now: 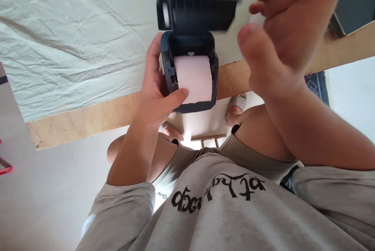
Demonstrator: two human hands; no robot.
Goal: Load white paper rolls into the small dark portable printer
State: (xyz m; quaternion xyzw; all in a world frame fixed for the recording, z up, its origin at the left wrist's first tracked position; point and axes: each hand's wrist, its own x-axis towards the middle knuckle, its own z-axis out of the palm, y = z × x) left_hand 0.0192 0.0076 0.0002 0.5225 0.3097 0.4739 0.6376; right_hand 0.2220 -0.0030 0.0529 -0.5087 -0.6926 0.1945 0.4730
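Observation:
My left hand grips a small dark receipt printer from its left side, thumb pressed on the white paper roll inside. The printer's lid is swung up and away, blurred by motion, with a pale strip near its left end. My right hand is beside the lid's right corner, fingers apart and curved, with nothing held between them. Whether the index fingertip touches the lid, I cannot tell. Behind the right hand a small whitish thing shows in part.
A pale wrinkled cloth covers the table, whose bare wooden edge runs along the front. At the upper right lies a dark flat device. My legs are below the edge, and a red-framed object is at far left.

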